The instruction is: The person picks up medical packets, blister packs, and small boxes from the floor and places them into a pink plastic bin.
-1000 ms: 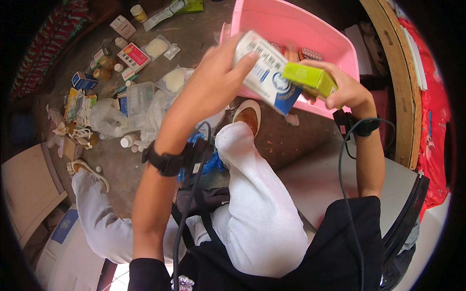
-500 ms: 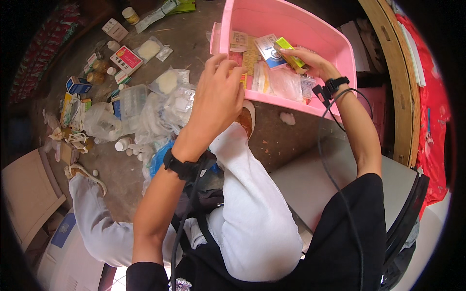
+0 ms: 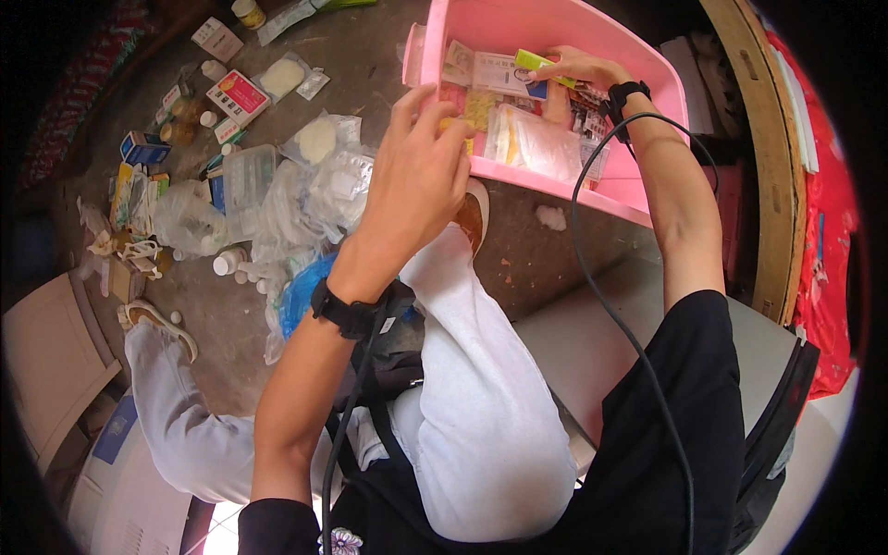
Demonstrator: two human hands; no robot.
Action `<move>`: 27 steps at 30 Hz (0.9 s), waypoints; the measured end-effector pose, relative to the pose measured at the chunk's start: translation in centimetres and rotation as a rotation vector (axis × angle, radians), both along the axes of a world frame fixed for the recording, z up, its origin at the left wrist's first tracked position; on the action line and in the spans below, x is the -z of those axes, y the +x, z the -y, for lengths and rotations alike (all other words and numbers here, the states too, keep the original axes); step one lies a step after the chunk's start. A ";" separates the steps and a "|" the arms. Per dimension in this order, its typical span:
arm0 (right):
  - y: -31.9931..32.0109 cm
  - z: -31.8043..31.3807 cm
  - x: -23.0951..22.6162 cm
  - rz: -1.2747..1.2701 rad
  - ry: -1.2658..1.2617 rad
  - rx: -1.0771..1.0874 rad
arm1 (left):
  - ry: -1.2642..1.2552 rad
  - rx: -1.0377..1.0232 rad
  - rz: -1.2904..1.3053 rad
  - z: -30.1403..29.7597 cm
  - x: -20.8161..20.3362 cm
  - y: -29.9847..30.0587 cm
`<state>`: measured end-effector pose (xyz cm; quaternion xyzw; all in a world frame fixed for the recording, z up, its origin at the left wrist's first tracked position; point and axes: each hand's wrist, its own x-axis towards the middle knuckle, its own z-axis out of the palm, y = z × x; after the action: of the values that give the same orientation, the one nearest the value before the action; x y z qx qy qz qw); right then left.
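A pink plastic bin [image 3: 546,176] stands ahead of me on the right. My left hand [image 3: 416,162] bends its fingers over the bin's near-left rim; the thumb side is partly hidden. Inside the bin my right hand [image 3: 589,72] grips a small yellow-green box [image 3: 532,61], which is tilted. Under that box lies a white and blue medicine box [image 3: 499,74]. Nearer the front wall is a clear plastic bag [image 3: 536,148] with something white and yellowish in it. Blister packs [image 3: 592,120] lie beside the bag, partly covered by my right hand.
On the floor to the left lie a red and white box [image 3: 238,99], a clear plastic container [image 3: 252,190], crumpled plastic bags [image 3: 296,208] and a white bottle [image 3: 228,262]. A black cable [image 3: 585,245] loops from my right wrist. A wooden frame [image 3: 772,176] rises on the right.
My right hand has moved up and slightly left within the bin, and the yellow-green box has tipped with it. The white and blue box has shifted left and lies flatter. My left hand has hardly moved.
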<state>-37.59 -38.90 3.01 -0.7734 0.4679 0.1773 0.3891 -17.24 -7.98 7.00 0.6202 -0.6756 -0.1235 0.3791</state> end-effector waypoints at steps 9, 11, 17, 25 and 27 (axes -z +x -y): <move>0.7 -4.6 1.6 -0.118 -0.243 -0.518 | 0.011 -0.019 0.020 0.0 0.5 -0.1; 0.8 -5.6 1.4 -0.251 -0.295 -0.461 | 0.016 -0.022 0.020 -0.1 0.4 -0.1; -1.5 -4.8 4.2 -0.092 -0.237 -0.428 | 0.021 -0.014 -0.003 0.2 0.4 -0.7; 0.1 -5.8 4.1 -0.155 -0.352 -0.448 | 0.028 -0.016 0.004 -0.1 0.3 -0.3; -0.7 -5.2 4.9 -0.141 -0.512 -0.514 | 0.027 -0.016 -0.004 0.0 0.2 -0.5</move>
<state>-38.28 -33.70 -1.84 -0.9239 0.3132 0.1994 0.0927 -17.72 -7.96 6.77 0.6303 -0.6682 -0.1307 0.3730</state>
